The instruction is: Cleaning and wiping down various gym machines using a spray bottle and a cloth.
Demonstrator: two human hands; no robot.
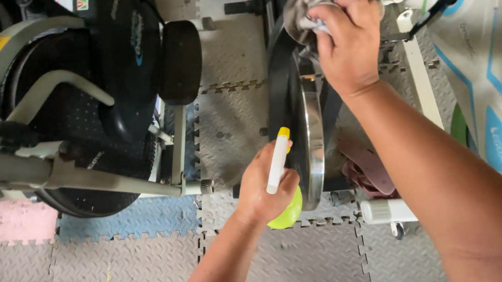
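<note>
Looking down at a black flywheel [296,114] with a chrome rim, standing upright on edge, long axis running top to bottom of the view. Right hand [347,40] pressing a crumpled grey cloth [306,4] onto the top of the wheel, fingers curled tight and bunched around the fabric. Left hand [266,187] sitting just left of the wheel's lower edge, wrapped around a lime-green spray bottle [285,206], fingers clamped on its neck. White trigger head with the yellow tip pointing up and away, slightly toward the wheel. Grey foam floor mats [124,267] underneath, another exercise machine [84,111] off to the left.
</note>
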